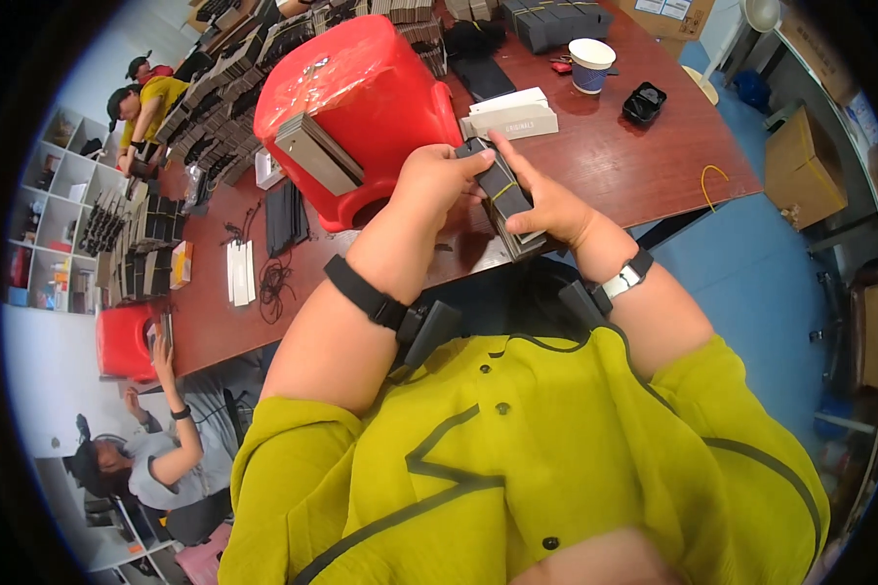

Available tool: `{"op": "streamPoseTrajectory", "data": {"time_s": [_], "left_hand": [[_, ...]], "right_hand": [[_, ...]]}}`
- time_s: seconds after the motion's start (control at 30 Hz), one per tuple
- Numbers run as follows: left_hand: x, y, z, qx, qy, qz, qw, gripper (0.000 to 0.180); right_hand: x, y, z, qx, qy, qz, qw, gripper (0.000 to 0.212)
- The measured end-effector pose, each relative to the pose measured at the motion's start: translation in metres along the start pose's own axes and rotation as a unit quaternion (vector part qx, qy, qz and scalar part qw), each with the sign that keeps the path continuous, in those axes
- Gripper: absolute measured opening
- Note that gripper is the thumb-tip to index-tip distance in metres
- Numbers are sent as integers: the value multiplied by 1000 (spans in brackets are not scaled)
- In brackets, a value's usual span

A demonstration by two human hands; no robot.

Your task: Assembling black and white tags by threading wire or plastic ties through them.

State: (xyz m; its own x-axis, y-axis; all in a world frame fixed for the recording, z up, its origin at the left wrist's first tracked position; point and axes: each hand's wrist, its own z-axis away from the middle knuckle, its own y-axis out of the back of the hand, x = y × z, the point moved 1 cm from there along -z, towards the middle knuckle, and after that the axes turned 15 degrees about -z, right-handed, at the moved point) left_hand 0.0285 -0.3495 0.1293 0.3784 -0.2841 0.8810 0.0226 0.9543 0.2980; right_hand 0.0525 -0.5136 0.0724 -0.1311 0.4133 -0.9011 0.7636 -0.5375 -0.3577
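Both my hands are over the table's near edge, around a bundle of flat dark grey card pieces (502, 183) with a thin yellow band across it. My left hand (437, 177) grips the bundle's far left end, its thumb lying on top. Along the right side is my right hand (548, 207), with its thumb pressed on the near end and its index finger stretched along the far end. Pale layered edges (520, 244) show beneath the near end; whether they belong to the same bundle I cannot tell. Just beyond my fingers lie light-coloured narrow boxes (517, 119).
A red plastic stool (361, 93) stands on the table at left, with grey card pieces (314, 156) against it. A paper cup (591, 66) and a black container (644, 101) sit at far right. Stacked bundles (219, 122) fill the far left. Co-workers (161, 468) are at left.
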Motion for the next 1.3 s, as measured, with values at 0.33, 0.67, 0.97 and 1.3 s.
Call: {"op": "streamPoseTrajectory", "data": {"time_s": [0.33, 0.67, 0.97, 1.3], "left_hand": [[-4, 16, 7, 126, -99, -220, 962, 27], [-2, 14, 22, 184, -219, -355, 890, 23], [-1, 25, 3, 98, -111, -131, 980, 11], [10, 14, 10, 199, -250, -411, 854, 24]], "right_hand": [[-11, 3, -4, -60, 43, 221, 972, 122], [-20, -5, 3, -39, 28, 264, 963, 118], [-17, -3, 3, -78, 59, 285, 954, 126], [-25, -11, 9, -51, 35, 337, 940, 121]]}}
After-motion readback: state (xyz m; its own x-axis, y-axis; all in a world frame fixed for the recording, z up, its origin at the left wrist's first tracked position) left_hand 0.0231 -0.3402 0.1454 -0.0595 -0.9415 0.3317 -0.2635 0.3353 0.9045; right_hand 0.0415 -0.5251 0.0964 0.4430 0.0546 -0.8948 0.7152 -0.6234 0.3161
